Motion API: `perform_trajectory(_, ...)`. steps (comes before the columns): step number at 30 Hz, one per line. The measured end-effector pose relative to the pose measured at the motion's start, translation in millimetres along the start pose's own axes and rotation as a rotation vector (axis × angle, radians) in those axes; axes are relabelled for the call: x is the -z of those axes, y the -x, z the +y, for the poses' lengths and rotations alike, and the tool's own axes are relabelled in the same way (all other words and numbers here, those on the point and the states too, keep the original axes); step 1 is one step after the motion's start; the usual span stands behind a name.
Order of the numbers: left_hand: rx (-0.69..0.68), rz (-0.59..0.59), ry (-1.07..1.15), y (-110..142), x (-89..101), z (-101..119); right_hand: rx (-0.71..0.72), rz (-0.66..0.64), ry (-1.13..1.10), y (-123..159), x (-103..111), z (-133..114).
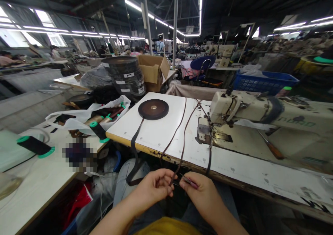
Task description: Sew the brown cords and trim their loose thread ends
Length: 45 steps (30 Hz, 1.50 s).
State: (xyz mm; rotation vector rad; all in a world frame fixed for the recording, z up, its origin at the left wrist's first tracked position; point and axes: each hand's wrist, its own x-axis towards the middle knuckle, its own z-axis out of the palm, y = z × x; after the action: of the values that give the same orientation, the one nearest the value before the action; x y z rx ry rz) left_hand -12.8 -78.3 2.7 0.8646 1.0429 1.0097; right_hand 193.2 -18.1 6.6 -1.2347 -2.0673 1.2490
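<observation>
My left hand is closed, its thumb and fingers pinching a thin brown cord that runs back over the white table. Close beside it, my right hand grips a small pointed tool with a reddish-purple handle; its exact kind is unclear. Both hands are above my lap, just off the table's front edge. On the table lies a flat roll of dark tape, its loose end hanging over the edge. A dark strip comes forward from under the sewing machine's presser foot.
To the left, a side table carries black thread cones and a white plastic bag. Behind are stacked dark rolls and a cardboard box. A screwdriver lies by the machine. A blue crate stands behind it.
</observation>
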Motion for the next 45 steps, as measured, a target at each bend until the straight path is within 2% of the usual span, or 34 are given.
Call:
perform_trajectory(4,0.005,0.004,0.033,-1,3.0,-2,-0.021,-0.164,-0.142,1,1,-3)
perform_trajectory(6,0.002,-0.005,-0.003,-1,3.9,-3,-0.035,-0.204,-0.199,1,-1,-4)
perform_trajectory(13,0.015,-0.001,-0.135,0,3.3,-3,-0.085,-0.024,-0.217,-4,-2,2)
perform_trajectory(17,0.016,0.058,-0.160,-2,1.0,-10,-0.100,-0.073,-0.302,-7,-6,0)
perform_trajectory(21,0.008,0.056,-0.190,-4,-2.3,-14,-0.122,-0.048,-0.391,-10,-16,3)
perform_trajectory(25,0.003,0.094,-0.206,-4,-2.3,-13,-0.126,-0.049,-0.414,-8,-15,8)
perform_trajectory(29,-0.053,0.131,-0.189,-6,0.4,-13,-0.134,-0.138,-0.454,-2,-14,5)
perform_trajectory(32,-0.069,0.094,-0.197,-7,1.6,-13,-0.147,-0.180,-0.520,1,-17,3)
perform_trajectory(37,0.036,-0.027,-0.307,-4,4.8,-16,-0.198,-0.125,-0.686,6,-13,4)
perform_trajectory(42,0.089,0.010,-0.271,-4,10.1,-22,-0.276,-0.069,-0.993,6,-5,-2)
perform_trajectory(45,0.089,0.005,-0.254,-5,9.3,-21,-0.296,-0.038,-1.063,5,-5,-4)
